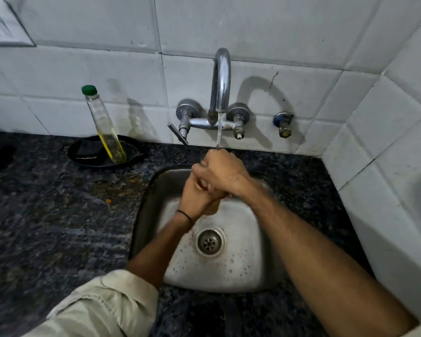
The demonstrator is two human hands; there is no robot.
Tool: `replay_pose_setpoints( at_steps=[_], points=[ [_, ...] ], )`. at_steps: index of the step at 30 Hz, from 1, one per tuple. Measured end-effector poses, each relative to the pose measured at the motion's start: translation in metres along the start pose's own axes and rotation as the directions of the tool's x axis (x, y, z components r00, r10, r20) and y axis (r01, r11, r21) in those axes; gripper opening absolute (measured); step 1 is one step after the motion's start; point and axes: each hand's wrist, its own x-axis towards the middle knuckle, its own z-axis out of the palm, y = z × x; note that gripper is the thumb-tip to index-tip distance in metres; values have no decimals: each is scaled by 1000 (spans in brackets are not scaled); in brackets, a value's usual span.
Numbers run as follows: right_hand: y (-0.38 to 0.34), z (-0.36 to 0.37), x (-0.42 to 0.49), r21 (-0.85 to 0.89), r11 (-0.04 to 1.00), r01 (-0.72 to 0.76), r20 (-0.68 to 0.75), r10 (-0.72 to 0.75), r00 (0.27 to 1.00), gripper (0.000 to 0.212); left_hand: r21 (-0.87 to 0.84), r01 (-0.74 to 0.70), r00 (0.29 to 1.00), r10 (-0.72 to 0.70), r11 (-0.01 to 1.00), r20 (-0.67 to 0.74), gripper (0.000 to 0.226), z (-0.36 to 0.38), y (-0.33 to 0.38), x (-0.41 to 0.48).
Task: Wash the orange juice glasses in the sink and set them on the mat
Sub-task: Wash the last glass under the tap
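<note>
The orange juice glass (213, 207) is sitting between both hands over the steel sink (229, 276), and only a sliver of its amber-tinted wall is peeking out below the knuckles; the rest is hidden, so its shape and whether juice remains inside cannot be made out. The left hand (195, 199) is wrapping it from beneath, a thin black band showing at the wrist, while the right hand (223, 172) is closing over the top, the fingers of both pressed together around it. Water is running from the chrome tap (221, 79) in a thin stream (219, 132) and landing on the right hand's knuckles.

Judging by the material, the glass will be stiff, brittle and, being wet, slippery, so a knock against the steel basin or the tap could chip it. A hold around the lower wall with the whole palm looks safest, rather than pinching the rim.

On the dark speckled counter (46, 215), a clear bottle with a green cap (105, 122) is leaning in a black dish (83, 152), holding some yellow liquid; no label, brand or writing is readable anywhere. No mat is showing in this view.
</note>
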Motion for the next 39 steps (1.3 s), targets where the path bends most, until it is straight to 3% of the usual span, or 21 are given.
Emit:
replay_pose_setpoints(
  at_steps=[2, 4, 6, 8, 10, 11, 12, 14, 16, 18, 19, 21, 24, 25, 27, 29, 30, 32, 34, 37, 39],
  points=[
    [9, -11, -3, 125, 987, 105, 149, -123, 981, 40, -219, 31, 945, 43, 975, 325, 28, -21, -3, 4],
    [13, -14, -6, 226, 967, 116, 187, -160, 969, 37, -328, 73, 862, 106, 942, 496, 26, -33, -3, 7],
    [8, -10, -3, 235, 971, 52, 88, -75, 993, 39, -223, 23, 932, 60, 975, 358, 19, -28, 0, 8],
    [-1, -2, 1, 174, 983, -64, -58, 75, 995, 40, 11, -10, 999, 9, 1000, 44, 22, -10, 6, 7],
    [-12, 5, 1, 28, 986, -162, -172, 165, 971, 36, 187, 49, 983, -14, 981, -184, 31, 8, 11, 3],
    [-12, 6, 3, -27, 985, -170, -200, 161, 966, 35, 188, 61, 977, -19, 980, -214, 32, 12, 12, 0],
    [-10, 4, 3, -48, 987, -152, -202, 139, 969, 34, 145, 50, 983, -23, 988, -182, 29, 11, 13, -1],
    [0, -7, 2, 12, 999, -37, -88, 38, 995, 36, 4, -1, 999, 1, 1000, 47, 29, -1, 13, 3],
    [12, -21, -2, 177, 979, 97, 101, -117, 988, 36, -182, 29, 925, 43, 983, 378, 32, -19, 13, 8],
    [15, -29, -8, 305, 942, 140, 154, -193, 969, 33, -329, 116, 843, 83, 937, 532, 40, -30, 8, 13],
    [14, -28, -9, 331, 936, 121, 110, -165, 980, 33, -328, 123, 859, 66, 937, 508, 38, -29, 6, 15],
    [9, -20, -4, 298, 954, 20, 1, -22, 1000, 35, -199, 42, 946, 25, 979, 322, 31, -17, 9, 16],
    [0, -5, 6, 66, 981, -184, -87, 190, 978, 35, 178, -36, 998, 44, 983, -39, 43, 4, 5, 18],
    [-2, -3, 6, 43, 982, -184, -75, 187, 979, 33, 288, -65, 993, 89, 956, -73, 44, 7, 2, 19],
    [2, -1, 0, 80, 995, -55, 38, 53, 998, 27, 334, -133, 987, 155, 933, -39, 49, 2, -6, 23],
    [13, -1, -10, 56, 989, 137, 189, -145, 971, 17, 175, -146, 989, 145, 974, 18, 45, -13, -10, 25],
    [21, -3, -16, 31, 973, 228, 246, -229, 942, 23, 123, -156, 987, 151, 980, 49, 42, -21, -14, 26],
    [36, -14, -18, -147, 908, 393, 366, -320, 874, 40, 113, -185, 974, 167, 976, 151, 51, -33, -18, 26],
    [46, -22, -14, -388, 752, 533, 461, -343, 819, 52, 74, -187, 954, 163, 980, 250, 60, -32, -18, 24],
    [38, -14, -10, -471, 681, 561, 458, -355, 815, 29, 123, -226, 955, 194, 966, 226, 60, -19, -20, 27],
    [25, -5, -8, -406, 803, 435, 423, -257, 869, 17, 175, -240, 964, 212, 955, 163, 52, -14, -21, 27]
  ],
)
